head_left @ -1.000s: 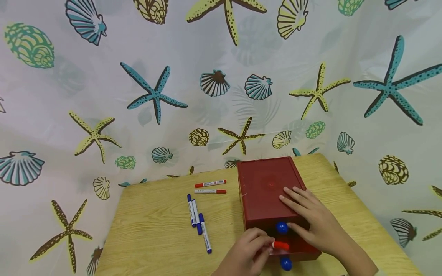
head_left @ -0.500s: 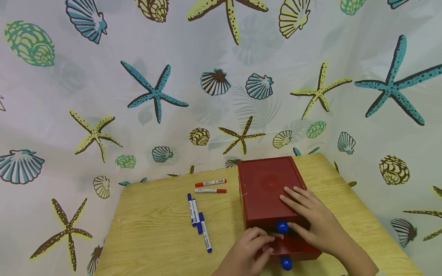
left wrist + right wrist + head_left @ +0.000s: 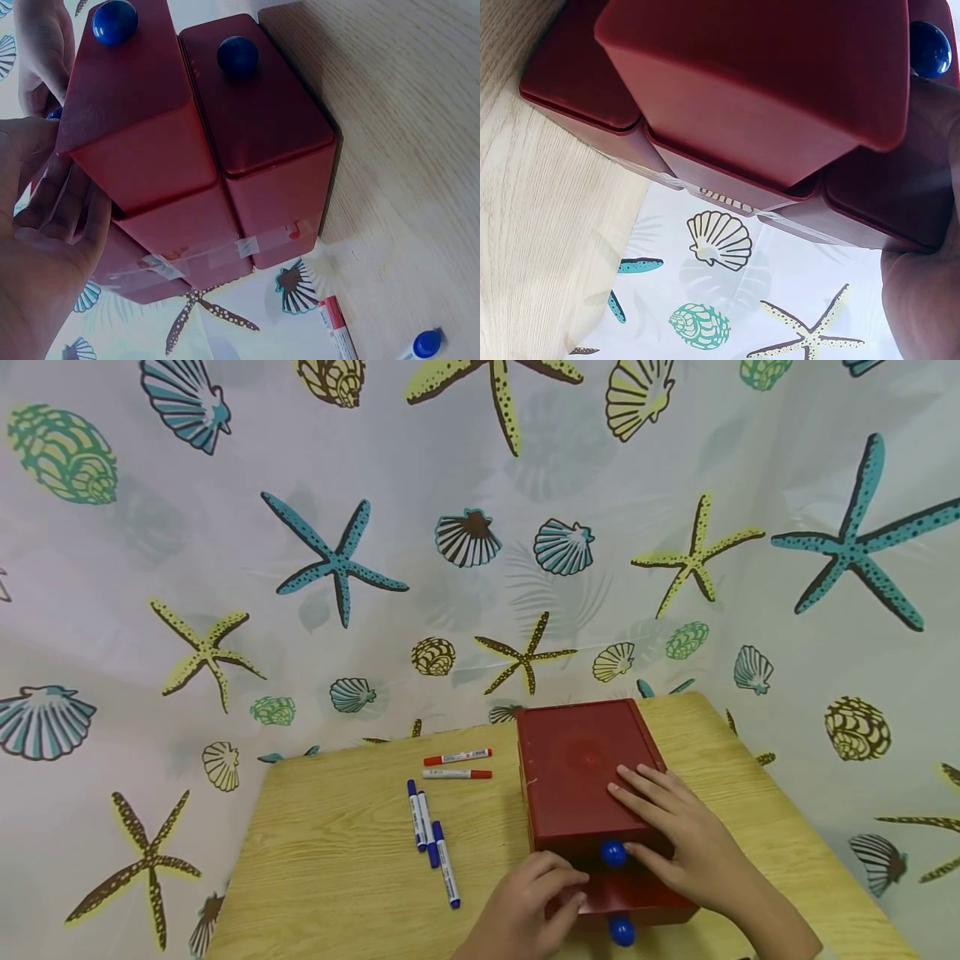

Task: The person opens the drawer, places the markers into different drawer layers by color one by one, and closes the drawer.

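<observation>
A dark red drawer box (image 3: 577,777) stands on the wooden table (image 3: 337,877). Its lower drawer (image 3: 645,897) is pulled out toward me, with a blue knob (image 3: 621,930) on its front. A second blue knob (image 3: 613,853) sits on the drawer above. My right hand (image 3: 675,835) lies flat on the box's top, fingers spread. My left hand (image 3: 525,910) is at the pulled-out drawer's left side. In the left wrist view its fingers (image 3: 52,217) lie against the side of that drawer (image 3: 142,127). No marker shows in either hand.
Three blue-capped markers (image 3: 431,831) lie side by side left of the box. Two red-capped markers (image 3: 457,758) lie behind them. A curtain (image 3: 225,568) printed with shells and starfish hangs behind the table and drapes past its edges.
One second ago my left hand held a red-capped marker over the pulled-out drawer. The marker has dropped out of sight and the hand has drawn slightly back. The right hand has not moved.
</observation>
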{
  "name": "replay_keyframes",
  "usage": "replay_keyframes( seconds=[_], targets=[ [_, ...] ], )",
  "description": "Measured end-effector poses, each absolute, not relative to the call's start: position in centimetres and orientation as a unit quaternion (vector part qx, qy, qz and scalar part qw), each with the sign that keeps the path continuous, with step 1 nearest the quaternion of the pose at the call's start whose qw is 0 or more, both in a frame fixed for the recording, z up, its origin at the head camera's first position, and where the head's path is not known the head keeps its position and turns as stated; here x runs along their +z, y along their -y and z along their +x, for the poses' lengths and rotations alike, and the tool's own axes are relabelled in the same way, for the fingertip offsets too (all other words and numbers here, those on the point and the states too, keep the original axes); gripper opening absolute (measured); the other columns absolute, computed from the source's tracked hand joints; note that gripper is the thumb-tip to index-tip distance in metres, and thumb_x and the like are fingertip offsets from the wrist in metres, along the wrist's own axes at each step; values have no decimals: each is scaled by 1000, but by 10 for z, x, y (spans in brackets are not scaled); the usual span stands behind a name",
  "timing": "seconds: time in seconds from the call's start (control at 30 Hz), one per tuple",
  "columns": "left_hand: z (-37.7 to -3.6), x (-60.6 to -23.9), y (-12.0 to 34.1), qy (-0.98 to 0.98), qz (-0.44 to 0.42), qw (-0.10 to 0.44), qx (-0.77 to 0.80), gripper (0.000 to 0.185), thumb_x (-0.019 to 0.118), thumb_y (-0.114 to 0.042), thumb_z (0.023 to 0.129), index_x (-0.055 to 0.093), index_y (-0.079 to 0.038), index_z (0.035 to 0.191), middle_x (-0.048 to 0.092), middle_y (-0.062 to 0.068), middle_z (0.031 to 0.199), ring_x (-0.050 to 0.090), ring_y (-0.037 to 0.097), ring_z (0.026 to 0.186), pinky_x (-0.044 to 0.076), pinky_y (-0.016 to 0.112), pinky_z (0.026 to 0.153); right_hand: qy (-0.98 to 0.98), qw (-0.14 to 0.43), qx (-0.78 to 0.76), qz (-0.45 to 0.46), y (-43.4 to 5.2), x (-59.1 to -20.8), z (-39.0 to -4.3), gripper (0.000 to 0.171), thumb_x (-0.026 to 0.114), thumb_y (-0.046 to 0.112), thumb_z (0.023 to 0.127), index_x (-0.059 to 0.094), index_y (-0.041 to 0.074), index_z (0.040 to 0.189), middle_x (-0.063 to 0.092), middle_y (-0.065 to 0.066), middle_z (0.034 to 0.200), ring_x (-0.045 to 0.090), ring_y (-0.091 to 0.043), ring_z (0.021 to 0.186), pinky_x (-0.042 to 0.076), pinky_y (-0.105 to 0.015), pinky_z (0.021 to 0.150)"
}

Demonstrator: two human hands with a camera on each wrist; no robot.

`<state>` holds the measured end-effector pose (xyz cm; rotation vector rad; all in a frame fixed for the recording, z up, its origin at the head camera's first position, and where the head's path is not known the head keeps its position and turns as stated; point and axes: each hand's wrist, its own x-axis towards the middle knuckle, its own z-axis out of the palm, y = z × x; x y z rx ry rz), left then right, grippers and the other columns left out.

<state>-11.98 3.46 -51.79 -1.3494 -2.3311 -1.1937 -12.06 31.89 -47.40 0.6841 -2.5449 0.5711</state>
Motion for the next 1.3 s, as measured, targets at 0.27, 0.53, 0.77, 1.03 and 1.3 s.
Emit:
replay_keyframes(
  seconds=[0.27, 0.53, 0.77, 1.03, 1.3],
  targets=[
    [-124, -519, -24, 793, -431, 102, -418, 11, 79, -15, 98, 76, -19, 107, 72, -12, 106, 62, 1, 99, 52, 12, 91, 921, 223, 202, 248, -319, -474, -121, 87, 95, 22, 76, 58, 26, 154, 53, -4, 162, 44, -34, 151, 2, -16, 129],
    [-131, -523, -10, 790, -411, 114, -440, 10, 80, -11, 95, 77, -16, 103, 72, -10, 101, 63, 3, 95, 55, 17, 86, 923, 218, 201, 245, -319, -473, -120, 86, 95, 22, 77, 57, 26, 155, 52, -4, 163, 44, -34, 151, 1, -16, 129],
    [-138, -530, -1, 792, -406, 134, -436, 11, 80, -7, 94, 77, -16, 99, 73, -8, 98, 65, 4, 95, 54, 16, 87, 923, 219, 196, 249, -319, -473, -120, 86, 95, 22, 77, 57, 25, 155, 52, -5, 163, 44, -35, 151, 1, -17, 130],
    [-151, -538, 5, 798, -401, 181, -411, 10, 81, -8, 92, 78, -17, 95, 74, -10, 94, 67, 3, 91, 54, 19, 84, 922, 221, 196, 252, -320, -473, -120, 87, 95, 22, 77, 57, 25, 155, 52, -5, 162, 44, -34, 151, 0, -17, 130],
    [-162, -542, 13, 833, -372, 189, -362, 18, 87, -8, 87, 78, -20, 97, 74, -10, 94, 68, 5, 89, 57, 23, 80, 925, 214, 196, 244, -320, -473, -119, 86, 94, 22, 78, 56, 26, 155, 52, -4, 163, 43, -33, 151, 0, -16, 130]
  ],
)
